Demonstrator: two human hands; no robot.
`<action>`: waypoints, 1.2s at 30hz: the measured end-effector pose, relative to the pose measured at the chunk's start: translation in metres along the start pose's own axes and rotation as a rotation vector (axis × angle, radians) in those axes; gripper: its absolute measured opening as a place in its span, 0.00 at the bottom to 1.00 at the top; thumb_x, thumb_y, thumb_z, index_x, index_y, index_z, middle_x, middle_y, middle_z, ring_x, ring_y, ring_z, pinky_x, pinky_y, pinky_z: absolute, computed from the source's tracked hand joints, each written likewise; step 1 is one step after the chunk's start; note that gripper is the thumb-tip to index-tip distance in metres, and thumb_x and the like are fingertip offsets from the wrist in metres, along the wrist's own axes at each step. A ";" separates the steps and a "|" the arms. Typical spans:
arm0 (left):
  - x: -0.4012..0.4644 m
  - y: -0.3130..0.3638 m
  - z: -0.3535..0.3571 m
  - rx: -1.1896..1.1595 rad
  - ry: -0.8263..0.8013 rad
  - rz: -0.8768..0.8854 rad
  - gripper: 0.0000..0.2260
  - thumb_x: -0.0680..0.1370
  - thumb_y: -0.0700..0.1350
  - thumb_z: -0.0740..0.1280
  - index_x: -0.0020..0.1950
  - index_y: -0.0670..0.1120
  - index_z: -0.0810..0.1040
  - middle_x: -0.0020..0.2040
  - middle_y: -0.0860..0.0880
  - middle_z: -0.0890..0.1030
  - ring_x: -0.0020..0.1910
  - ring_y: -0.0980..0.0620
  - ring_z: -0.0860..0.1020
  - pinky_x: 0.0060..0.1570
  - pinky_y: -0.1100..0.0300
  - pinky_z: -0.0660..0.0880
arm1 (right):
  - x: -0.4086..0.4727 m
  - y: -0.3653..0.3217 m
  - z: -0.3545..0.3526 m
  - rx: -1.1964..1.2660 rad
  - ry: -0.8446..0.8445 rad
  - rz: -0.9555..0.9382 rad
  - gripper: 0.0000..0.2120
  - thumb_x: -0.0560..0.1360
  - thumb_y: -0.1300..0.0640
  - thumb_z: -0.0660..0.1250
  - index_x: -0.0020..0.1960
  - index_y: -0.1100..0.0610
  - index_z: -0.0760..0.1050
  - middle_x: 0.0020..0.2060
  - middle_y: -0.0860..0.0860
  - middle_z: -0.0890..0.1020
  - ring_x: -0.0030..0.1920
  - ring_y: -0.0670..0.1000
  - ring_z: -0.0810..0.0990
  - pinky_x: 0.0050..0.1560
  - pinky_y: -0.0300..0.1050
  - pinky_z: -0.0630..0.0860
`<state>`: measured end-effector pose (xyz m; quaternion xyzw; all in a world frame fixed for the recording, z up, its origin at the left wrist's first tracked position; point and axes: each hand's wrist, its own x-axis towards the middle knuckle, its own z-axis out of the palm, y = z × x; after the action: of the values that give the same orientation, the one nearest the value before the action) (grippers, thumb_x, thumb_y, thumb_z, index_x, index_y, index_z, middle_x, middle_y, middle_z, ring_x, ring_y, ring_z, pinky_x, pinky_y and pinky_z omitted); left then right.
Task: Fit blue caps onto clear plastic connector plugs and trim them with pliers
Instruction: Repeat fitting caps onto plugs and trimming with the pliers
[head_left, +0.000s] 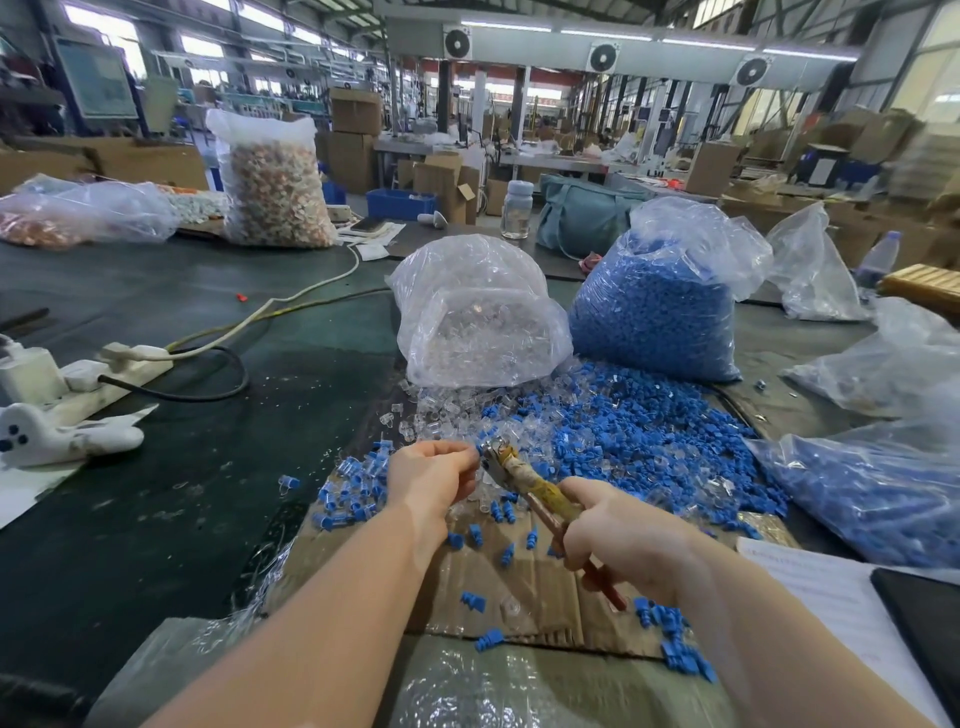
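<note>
The right hand grips the worn, yellow-wrapped handles of metal pliers, whose head meets the left hand. The left fingers are curled together at the plier tip; what they pinch is hidden. Just beyond lie loose blue plastic caps and clear plastic connector plugs on the cardboard sheet.

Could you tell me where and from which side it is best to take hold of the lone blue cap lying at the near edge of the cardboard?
Probably pinch the blue cap across its ribbed body, coming straight down from above. It lies flat on the cardboard, apart from other caps, so both long sides are free. The left hand is nearer, while the right hand grips the pliers.
</note>
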<state>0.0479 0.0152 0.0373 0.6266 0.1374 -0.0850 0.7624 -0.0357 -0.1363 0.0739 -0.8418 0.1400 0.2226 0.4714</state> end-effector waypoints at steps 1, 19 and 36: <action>0.000 -0.001 0.000 -0.013 0.000 -0.011 0.04 0.73 0.31 0.68 0.41 0.39 0.79 0.34 0.45 0.79 0.31 0.53 0.77 0.25 0.67 0.75 | 0.000 0.002 0.000 0.025 0.011 -0.005 0.22 0.70 0.71 0.59 0.60 0.53 0.67 0.48 0.59 0.74 0.38 0.51 0.72 0.35 0.42 0.71; -0.001 -0.029 -0.019 0.312 0.061 0.156 0.20 0.80 0.36 0.59 0.72 0.46 0.66 0.68 0.50 0.71 0.51 0.61 0.77 0.54 0.71 0.71 | 0.037 0.069 -0.025 -0.572 0.810 0.151 0.31 0.72 0.38 0.66 0.70 0.51 0.64 0.61 0.57 0.71 0.63 0.59 0.68 0.61 0.52 0.69; -0.027 -0.073 -0.016 0.873 -0.005 0.878 0.10 0.75 0.41 0.68 0.56 0.47 0.81 0.52 0.54 0.79 0.54 0.61 0.68 0.58 0.72 0.59 | 0.040 0.071 0.003 -0.784 0.907 -0.079 0.21 0.78 0.43 0.57 0.70 0.46 0.64 0.67 0.49 0.68 0.68 0.52 0.63 0.70 0.53 0.54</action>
<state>-0.0011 0.0149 -0.0246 0.8786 -0.1827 0.1868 0.3997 -0.0336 -0.1716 0.0006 -0.9685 0.2031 -0.1414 0.0269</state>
